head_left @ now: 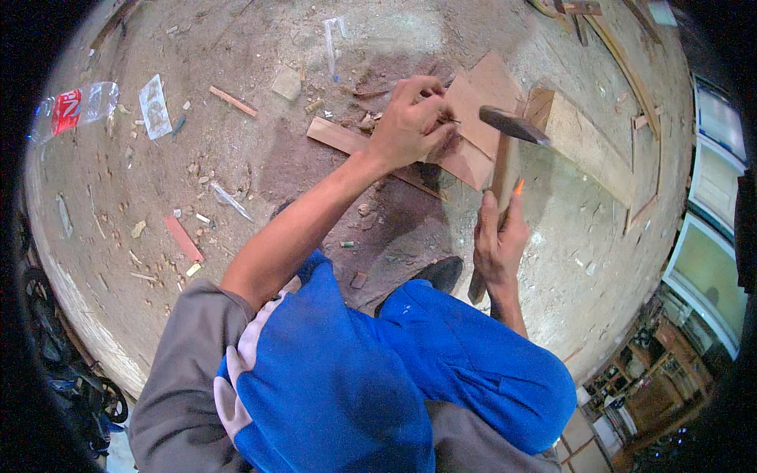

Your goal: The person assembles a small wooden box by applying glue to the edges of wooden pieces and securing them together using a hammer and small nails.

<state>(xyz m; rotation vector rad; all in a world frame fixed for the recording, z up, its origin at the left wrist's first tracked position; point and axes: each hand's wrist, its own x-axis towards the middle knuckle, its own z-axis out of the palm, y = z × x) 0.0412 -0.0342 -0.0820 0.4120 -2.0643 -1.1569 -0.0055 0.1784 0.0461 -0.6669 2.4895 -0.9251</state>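
Note:
My right hand [502, 239] grips the wooden handle of a hammer [512, 124], its dark metal head raised over the boards. An orange-tipped, pencil-like stick [519, 187] juts out by the fingers of that hand. My left hand [410, 118] is closed in a pinch, with a thin dark nail [455, 121] poking out at the fingertips. Beside it lie flat brown boards [471, 113], overlapping one another. A wooden strip [335, 134] runs along the ground under my left wrist, partly hidden by it.
A long timber beam [591, 150] lies to the right, near a thin wooden frame [646, 169]. On the dusty ground are a plastic bottle [87, 106], a clear packet [155, 106], a reddish wood piece [183, 238] and scraps. Framed panels [706, 260] stand at the right edge.

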